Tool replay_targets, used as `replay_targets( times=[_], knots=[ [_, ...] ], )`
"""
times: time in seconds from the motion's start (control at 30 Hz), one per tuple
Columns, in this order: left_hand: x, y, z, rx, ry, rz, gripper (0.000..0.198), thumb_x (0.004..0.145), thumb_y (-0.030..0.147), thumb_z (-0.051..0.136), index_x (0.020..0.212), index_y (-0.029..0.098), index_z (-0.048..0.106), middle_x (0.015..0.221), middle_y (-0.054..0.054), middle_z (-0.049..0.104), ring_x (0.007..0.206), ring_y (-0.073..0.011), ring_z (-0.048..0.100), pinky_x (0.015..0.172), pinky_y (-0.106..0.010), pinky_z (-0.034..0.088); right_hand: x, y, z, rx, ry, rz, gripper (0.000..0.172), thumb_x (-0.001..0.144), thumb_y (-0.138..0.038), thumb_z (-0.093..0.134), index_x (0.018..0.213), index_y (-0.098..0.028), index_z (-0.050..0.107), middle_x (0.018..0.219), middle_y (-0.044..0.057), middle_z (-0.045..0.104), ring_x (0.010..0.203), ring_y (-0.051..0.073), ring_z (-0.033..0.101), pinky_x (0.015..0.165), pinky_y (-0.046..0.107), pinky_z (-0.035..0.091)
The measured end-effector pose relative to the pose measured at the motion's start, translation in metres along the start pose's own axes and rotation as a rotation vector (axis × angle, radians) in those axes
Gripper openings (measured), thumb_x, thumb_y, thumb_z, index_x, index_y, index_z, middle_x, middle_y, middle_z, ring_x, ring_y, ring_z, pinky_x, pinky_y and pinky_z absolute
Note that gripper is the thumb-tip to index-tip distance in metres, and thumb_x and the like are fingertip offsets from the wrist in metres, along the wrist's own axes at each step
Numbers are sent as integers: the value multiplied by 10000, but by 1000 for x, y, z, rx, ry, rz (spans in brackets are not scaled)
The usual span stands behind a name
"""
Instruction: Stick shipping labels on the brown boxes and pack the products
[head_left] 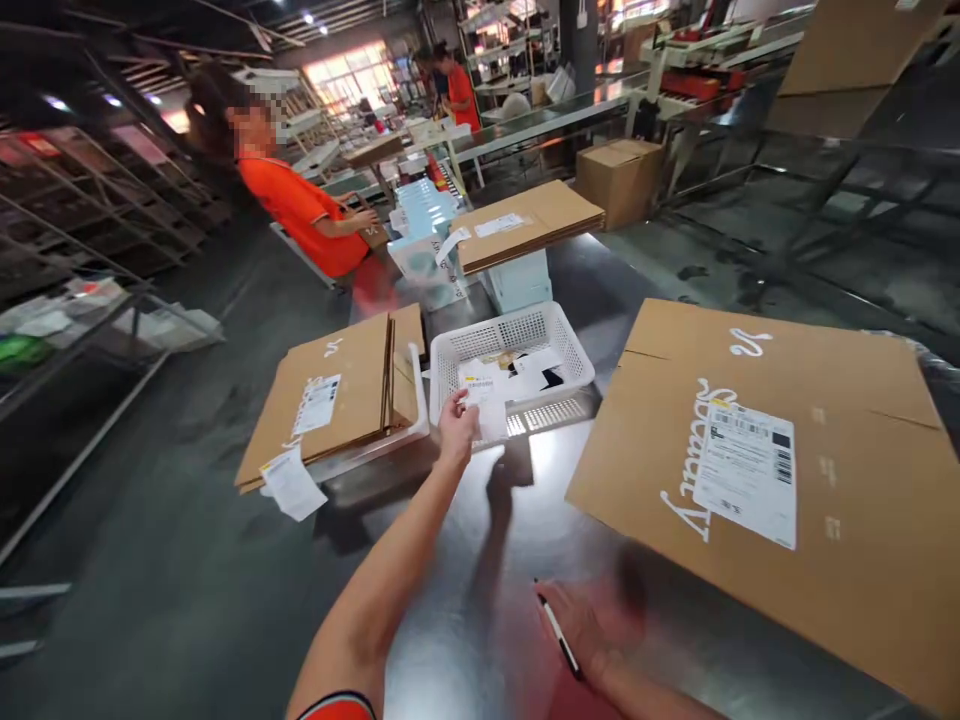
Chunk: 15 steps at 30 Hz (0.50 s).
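My left hand (458, 425) reaches forward and pinches a white paper slip (489, 405) at the near rim of a white perforated basket (512, 322). More papers and small dark items lie inside that basket. Low in the view, my right hand (576, 625) is blurred above the metal table (442, 620), with a black-and-white pen (559, 636) held along it. To the right lies a large flat cardboard box (840, 390) bearing a white shipping label (748, 470).
Folded cartons (337, 390) rest on a white bin at the left, with a paper slip (294, 484) hanging off them. Flat cartons (532, 222) sit beyond the basket. A person in orange (300, 215) works at the far left side.
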<state>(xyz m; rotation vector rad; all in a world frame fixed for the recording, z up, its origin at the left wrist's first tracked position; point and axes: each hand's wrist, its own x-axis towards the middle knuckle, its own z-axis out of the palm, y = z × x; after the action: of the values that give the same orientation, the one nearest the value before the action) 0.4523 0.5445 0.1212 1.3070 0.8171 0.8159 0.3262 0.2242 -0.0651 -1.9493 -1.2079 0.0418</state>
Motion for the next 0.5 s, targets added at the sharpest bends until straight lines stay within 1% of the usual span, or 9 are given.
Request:
replay_targets(
  times=[0.07, 0.1, 0.13, 0.2, 0.27, 0.37, 0.43, 0.5],
  knots=[
    [-9, 4, -1, -32, -61, -20, 545, 630, 153, 680, 1170, 160, 601, 636, 91, 515, 592, -82, 524, 627, -200, 439, 3, -1, -6, 29, 5, -10, 297, 940, -156, 436, 1144, -213, 644, 992, 74, 743, 887, 232, 732, 781, 334, 621],
    [-12, 6, 0, -45, -81, -31, 564, 634, 133, 669, 1193, 154, 597, 622, 90, 524, 581, -84, 526, 626, -203, 445, 4, -1, -7, 35, 17, -7, 290, 946, -161, 441, 1143, -210, 647, 993, 76, 743, 884, 229, 731, 783, 329, 617],
    [-13, 8, 1, -55, -95, -40, 554, 642, 116, 655, 1193, 146, 604, 620, 82, 543, 580, -87, 534, 631, -208, 456, 5, 0, -7, 37, 35, -1, 284, 951, -167, 446, 1142, -210, 650, 993, 76, 743, 882, 227, 729, 784, 328, 614],
    [-12, 12, 6, -56, -115, -48, 470, 671, 100, 624, 1139, 134, 636, 656, 45, 607, 609, -102, 573, 659, -226, 487, 7, 1, -4, 27, 74, 16, 277, 958, -186, 450, 1140, -214, 656, 981, 75, 741, 873, 223, 725, 785, 336, 612],
    [-5, 14, 10, -36, -119, -47, 363, 703, 94, 586, 1054, 132, 669, 730, -1, 672, 669, -126, 621, 702, -250, 519, 8, 2, -1, 20, 102, 33, 278, 967, -204, 437, 1131, -216, 661, 960, 72, 739, 866, 216, 722, 785, 338, 612],
    [11, 15, 13, 0, -101, -52, 269, 733, 86, 535, 949, 135, 688, 816, -40, 713, 744, -153, 656, 735, -270, 539, 10, 1, 0, 38, 95, 47, 283, 976, -232, 427, 1130, -199, 662, 950, 81, 737, 868, 212, 721, 794, 336, 610],
    [24, 13, 13, 6, -89, -66, 250, 749, 85, 523, 933, 132, 686, 857, -56, 717, 762, -157, 660, 750, -280, 542, 11, -4, -2, 59, 86, 94, 288, 973, -260, 435, 1134, -187, 662, 970, 94, 736, 883, 220, 721, 809, 353, 609],
    [37, 10, 11, 14, -81, -82, 256, 769, 94, 531, 973, 126, 683, 908, -76, 716, 779, -160, 666, 772, -297, 545, 12, -11, -6, 88, 84, 181, 306, 970, -312, 431, 1126, -187, 663, 987, 106, 734, 903, 231, 718, 829, 375, 604]
  ],
)
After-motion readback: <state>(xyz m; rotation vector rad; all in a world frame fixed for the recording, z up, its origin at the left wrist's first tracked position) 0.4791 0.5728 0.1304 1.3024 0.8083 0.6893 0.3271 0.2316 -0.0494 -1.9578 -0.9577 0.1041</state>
